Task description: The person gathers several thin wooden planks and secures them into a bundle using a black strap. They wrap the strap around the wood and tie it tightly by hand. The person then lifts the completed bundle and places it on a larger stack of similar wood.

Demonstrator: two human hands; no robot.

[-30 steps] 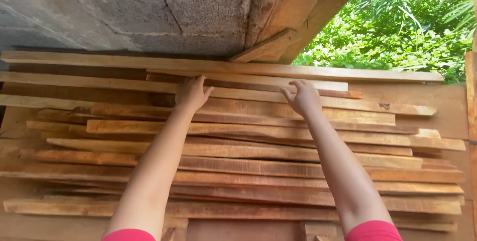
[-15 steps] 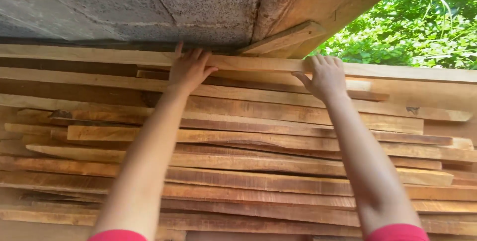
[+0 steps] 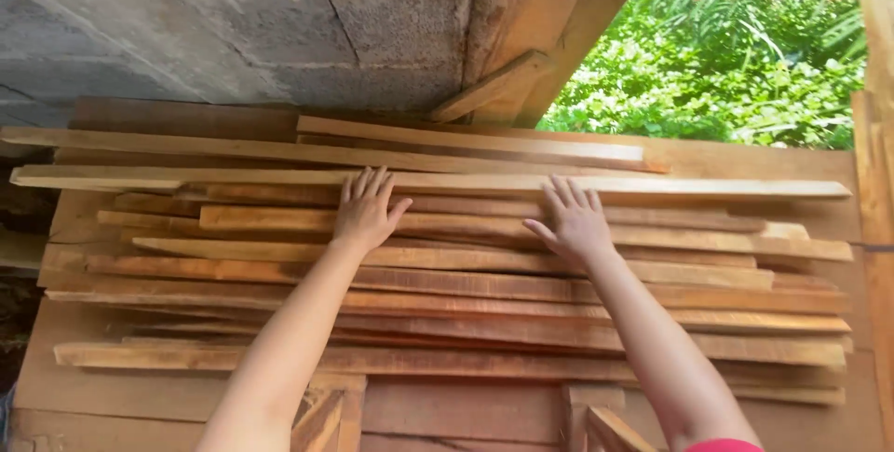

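Wooden slats (image 3: 447, 256) lay stacked; both hands, left (image 3: 366, 213) and right (image 3: 573, 222), pressed flat with released grip, steadying one pale slat (image 3: 708, 188) just beyond the fingertips.

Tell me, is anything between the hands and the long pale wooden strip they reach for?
No. The left hand and the right hand lie flat on the stacked wooden strips, fingertips already on the long pale strip running across the pile. Nothing sits between them. More strips lie behind it, against the grey block wall.
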